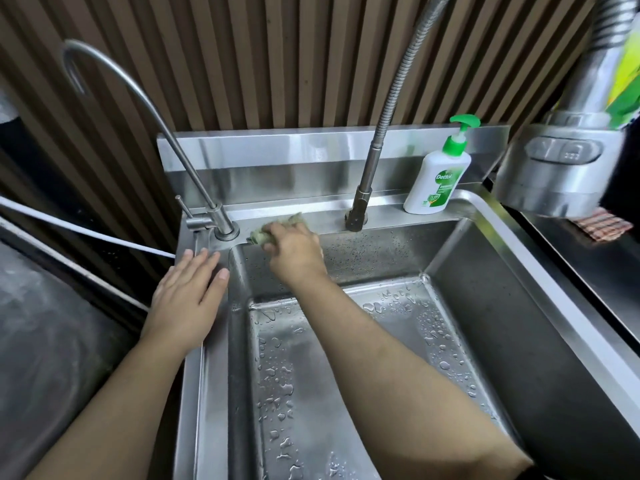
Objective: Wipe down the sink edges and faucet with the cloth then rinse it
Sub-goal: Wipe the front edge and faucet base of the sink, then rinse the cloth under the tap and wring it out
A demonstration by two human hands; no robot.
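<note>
Wiping the sink back ledge: our right hand grips the bunched cloth just beside the small faucet base. Left hand rests flat and empty on the left rim. Keep pressure even, work around the base.

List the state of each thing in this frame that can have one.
Greenish crumpled cloth: gripped, pressed on the back sink ledge.
Right hand: closed on cloth.
Left hand: flat, open, on left rim.
Stainless steel sink: wet, droplets, no standing water.
Thin gooseneck steel faucet: not running.
White green-pump soap bottle: upright.
</note>
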